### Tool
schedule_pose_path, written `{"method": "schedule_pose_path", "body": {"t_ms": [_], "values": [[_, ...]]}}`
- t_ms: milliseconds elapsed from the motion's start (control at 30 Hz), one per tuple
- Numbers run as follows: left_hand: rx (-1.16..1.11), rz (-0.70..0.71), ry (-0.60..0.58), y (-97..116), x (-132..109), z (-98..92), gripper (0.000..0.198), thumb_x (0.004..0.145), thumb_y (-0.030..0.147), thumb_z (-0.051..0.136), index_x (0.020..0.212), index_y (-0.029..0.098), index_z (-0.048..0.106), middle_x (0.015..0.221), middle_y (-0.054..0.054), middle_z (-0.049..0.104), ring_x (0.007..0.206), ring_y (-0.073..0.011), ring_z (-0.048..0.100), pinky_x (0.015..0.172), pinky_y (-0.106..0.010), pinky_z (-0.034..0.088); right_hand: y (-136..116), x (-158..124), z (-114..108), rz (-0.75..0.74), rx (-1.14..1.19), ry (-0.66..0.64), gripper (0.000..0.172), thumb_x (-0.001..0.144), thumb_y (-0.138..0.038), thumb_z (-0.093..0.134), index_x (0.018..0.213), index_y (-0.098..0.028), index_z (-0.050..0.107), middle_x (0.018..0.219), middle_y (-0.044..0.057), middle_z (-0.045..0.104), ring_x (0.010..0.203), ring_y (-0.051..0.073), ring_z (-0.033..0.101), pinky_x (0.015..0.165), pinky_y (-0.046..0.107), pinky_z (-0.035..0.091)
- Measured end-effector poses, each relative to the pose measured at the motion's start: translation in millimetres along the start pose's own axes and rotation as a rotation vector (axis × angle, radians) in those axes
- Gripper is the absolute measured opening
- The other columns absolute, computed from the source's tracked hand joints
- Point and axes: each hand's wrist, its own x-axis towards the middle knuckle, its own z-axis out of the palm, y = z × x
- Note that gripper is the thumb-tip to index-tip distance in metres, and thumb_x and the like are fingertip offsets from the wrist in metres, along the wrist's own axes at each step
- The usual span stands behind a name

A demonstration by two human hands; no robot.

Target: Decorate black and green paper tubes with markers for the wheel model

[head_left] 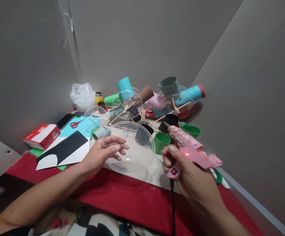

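Note:
My right hand [190,173] is wrapped around the handle of a pink hot glue gun [189,147]. Its red light is lit, the nozzle points up and left, and a black cord hangs below. On the left, my left hand [111,147] has its fingers curved at the left side of a round clear plastic lid [135,164], which is tilted up to face me. The lid seems held at its rim, though the exact contact is hard to see through the plastic. Just beyond are a green cardboard ring [162,142] and a black tube [143,134].
Behind stands a jumble of wooden sticks [125,111], clear lids and coloured tubes, including a grey ring [169,87]. At left lie red scissors [76,124], black paper [66,147] and a red box [42,136]. A plastic bag [82,96] sits at the back. Grey walls enclose the table.

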Motion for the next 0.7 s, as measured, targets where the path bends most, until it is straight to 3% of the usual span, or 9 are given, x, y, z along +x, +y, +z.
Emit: {"method": "schedule_pose_path", "body": {"t_ms": [100, 200, 233, 300, 400, 533, 633, 700], "values": [[0.475, 0.508, 0.011, -1.8, -3.7, -7.5, 0.018, 0.095, 0.025, 0.065, 0.109, 0.017, 0.072, 0.1, -0.011, 0.08, 0.083, -0.0189, 0.075, 0.071, -0.029, 0.062, 4.8, 2.9, 11.1, 0.042, 0.013, -0.034, 0.051, 0.05, -0.055, 0.095, 0.07, -0.019, 0.065, 0.057, -0.003, 0.06, 0.045, 0.007, 0.05, 0.037, 0.016, 0.04], [1.03, 1.142, -0.12, -1.6, -2.1, -18.1, 0.025, 0.097, 0.014, 0.059, 0.12, 0.014, 0.069, 0.107, -0.015, 0.08, 0.095, -0.0225, 0.076, 0.086, -0.035, 0.061, 16.8, 7.8, 17.8, 0.099, 0.058, -0.07, 0.053, 0.051, -0.06, 0.093, 0.068, -0.018, 0.065, 0.057, -0.002, 0.062, 0.045, 0.008, 0.053, 0.039, 0.018, 0.044], [1.164, 1.281, -0.177, -2.1, -0.8, -21.4, 0.025, 0.096, 0.013, 0.059, 0.119, 0.012, 0.069, 0.108, -0.016, 0.08, 0.096, -0.0237, 0.076, 0.088, -0.036, 0.061, 21.6, 9.2, 18.7, 0.132, 0.072, -0.072, 0.054, 0.05, -0.061, 0.093, 0.068, -0.018, 0.066, 0.058, -0.001, 0.063, 0.045, 0.009, 0.054, 0.039, 0.018, 0.044], [1.334, 1.402, -0.238, -4.9, 2.1, -27.0, 0.021, 0.096, 0.014, 0.059, 0.114, 0.009, 0.07, 0.106, -0.016, 0.08, 0.094, -0.0247, 0.076, 0.088, -0.035, 0.062, 31.0, 11.3, 18.8, 0.198, 0.079, -0.062, 0.053, 0.049, -0.057, 0.095, 0.07, -0.017, 0.067, 0.061, 0.0, 0.065, 0.047, 0.009, 0.054, 0.039, 0.018, 0.043], [1.414, 1.354, -0.271, -14.2, 5.0, -34.4, 0.021, 0.097, 0.017, 0.057, 0.113, 0.012, 0.07, 0.11, -0.012, 0.08, 0.098, -0.0241, 0.075, 0.095, -0.037, 0.06, 40.0, 13.7, 16.8, 0.239, 0.066, -0.044, 0.047, 0.047, -0.042, 0.098, 0.069, -0.016, 0.066, 0.061, -0.002, 0.063, 0.051, 0.008, 0.054, 0.043, 0.016, 0.044], [1.326, 1.035, -0.163, -28.3, 7.9, -47.9, 0.047, 0.094, 0.01, 0.055, 0.14, 0.02, 0.058, 0.139, -0.015, 0.066, 0.132, -0.0278, 0.06, 0.115, -0.049, 0.044, 39.0, 18.5, 13.7, 0.193, 0.077, 0.022, 0.048, 0.044, -0.037, 0.099, 0.068, -0.017, 0.063, 0.061, -0.005, 0.059, 0.054, 0.007, 0.055, 0.047, 0.015, 0.045], [0.972, 0.699, 0.006, -29.4, 12.5, -56.3, 0.06, 0.092, 0.01, 0.056, 0.15, 0.025, 0.048, 0.155, -0.016, 0.051, 0.143, -0.0302, 0.048, 0.119, -0.053, 0.039, 35.3, 20.7, 9.7, 0.106, 0.056, 0.053, 0.047, 0.049, -0.039, 0.097, 0.07, -0.018, 0.061, 0.062, -0.004, 0.059, 0.054, 0.008, 0.054, 0.045, 0.015, 0.042], [0.607, 0.409, 0.102, -23.1, 16.1, -57.5, 0.056, 0.093, 0.016, 0.059, 0.147, 0.026, 0.05, 0.151, -0.014, 0.054, 0.137, -0.0286, 0.055, 0.115, -0.048, 0.044, 35.5, 20.0, 4.6, 0.041, -0.008, 0.025, 0.042, 0.058, -0.042, 0.094, 0.071, -0.019, 0.06, 0.064, -0.003, 0.059, 0.054, 0.009, 0.053, 0.044, 0.017, 0.039]]}}
